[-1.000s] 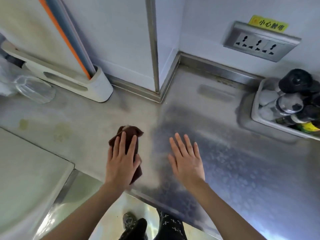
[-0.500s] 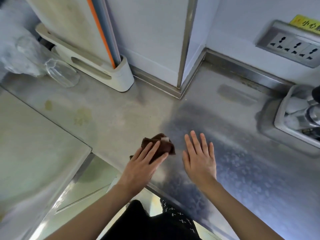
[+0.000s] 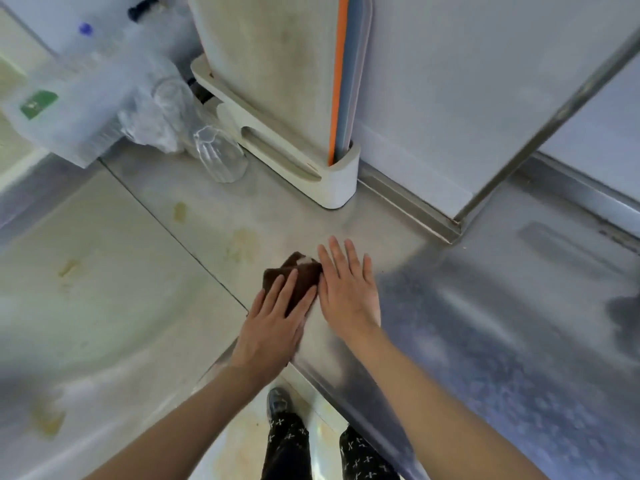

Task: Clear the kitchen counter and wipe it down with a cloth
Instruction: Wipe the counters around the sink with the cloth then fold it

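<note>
Item 1: my left hand [image 3: 268, 327], fingers straight, pressing flat on a brown cloth [image 3: 294, 275]. The cloth lies bunched on the steel counter [image 3: 485, 323] near its front edge, partly under my fingers.

Item 2: my right hand [image 3: 348, 289], fingers straight and slightly spread, palm down on the counter, its thumb side touching the cloth.

Item 3: yellowish stains [image 3: 242, 245] on the counter, just left of the cloth.

Item 4: white board rack [image 3: 311, 171] at the back wall, holding upright cutting boards [image 3: 277, 64].

Item 5: clear glass [image 3: 220, 155] just left of the rack, beside crumpled clear plastic [image 3: 152, 123].
</note>
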### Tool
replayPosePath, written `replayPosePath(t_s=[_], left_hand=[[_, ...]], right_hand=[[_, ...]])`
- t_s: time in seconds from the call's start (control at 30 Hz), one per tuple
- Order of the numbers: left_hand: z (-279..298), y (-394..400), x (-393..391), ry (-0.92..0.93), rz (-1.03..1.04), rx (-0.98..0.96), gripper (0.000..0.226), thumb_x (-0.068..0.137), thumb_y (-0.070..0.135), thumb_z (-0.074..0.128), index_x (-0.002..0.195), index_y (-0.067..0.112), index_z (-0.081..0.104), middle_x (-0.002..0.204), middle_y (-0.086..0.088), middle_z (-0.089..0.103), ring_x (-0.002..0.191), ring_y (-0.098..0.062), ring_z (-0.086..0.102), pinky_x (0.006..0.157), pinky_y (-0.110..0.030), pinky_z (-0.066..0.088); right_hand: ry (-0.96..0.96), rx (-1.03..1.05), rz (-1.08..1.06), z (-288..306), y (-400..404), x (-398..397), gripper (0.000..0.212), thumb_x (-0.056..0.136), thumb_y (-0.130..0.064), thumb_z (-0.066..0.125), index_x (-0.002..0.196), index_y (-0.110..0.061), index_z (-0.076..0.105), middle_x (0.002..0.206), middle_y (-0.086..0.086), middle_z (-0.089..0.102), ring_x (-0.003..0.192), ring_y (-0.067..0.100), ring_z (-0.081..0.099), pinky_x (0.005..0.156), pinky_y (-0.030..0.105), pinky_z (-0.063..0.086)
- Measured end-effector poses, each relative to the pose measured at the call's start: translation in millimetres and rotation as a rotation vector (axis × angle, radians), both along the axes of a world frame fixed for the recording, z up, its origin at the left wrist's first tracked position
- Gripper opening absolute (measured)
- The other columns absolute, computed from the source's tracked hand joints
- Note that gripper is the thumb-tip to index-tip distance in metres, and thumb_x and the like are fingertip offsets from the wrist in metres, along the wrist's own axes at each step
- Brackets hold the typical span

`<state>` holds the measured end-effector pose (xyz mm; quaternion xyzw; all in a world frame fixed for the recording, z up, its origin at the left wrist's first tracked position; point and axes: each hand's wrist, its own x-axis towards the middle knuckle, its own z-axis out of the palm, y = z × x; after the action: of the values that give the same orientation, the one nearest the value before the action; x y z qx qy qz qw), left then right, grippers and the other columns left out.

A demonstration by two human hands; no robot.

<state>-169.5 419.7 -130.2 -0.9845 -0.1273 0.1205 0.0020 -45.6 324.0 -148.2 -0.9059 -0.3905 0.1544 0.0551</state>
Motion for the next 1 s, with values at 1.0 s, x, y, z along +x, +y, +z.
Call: replayPosePath(t_s=[1.0], left_hand=[[-6.6, 107.4, 11.4, -0.092, -0.125, -0.095, 0.045, 0.092, 0.035, 0.027, 0.136, 0.034, 0.035, 0.142, -0.004, 0.046, 0.128, -0.025, 0.046, 0.105, -0.039, 0.037]], right_hand=[[-0.219, 0.006, -0.145, -7.2, 8.4, -4.1, 0.048, 0.095, -0.035, 0.023, 0.136, -0.022, 0.045, 0.143, -0.002, 0.046, 0.132, 0.023, 0.042, 0.109, 0.036, 0.015]])
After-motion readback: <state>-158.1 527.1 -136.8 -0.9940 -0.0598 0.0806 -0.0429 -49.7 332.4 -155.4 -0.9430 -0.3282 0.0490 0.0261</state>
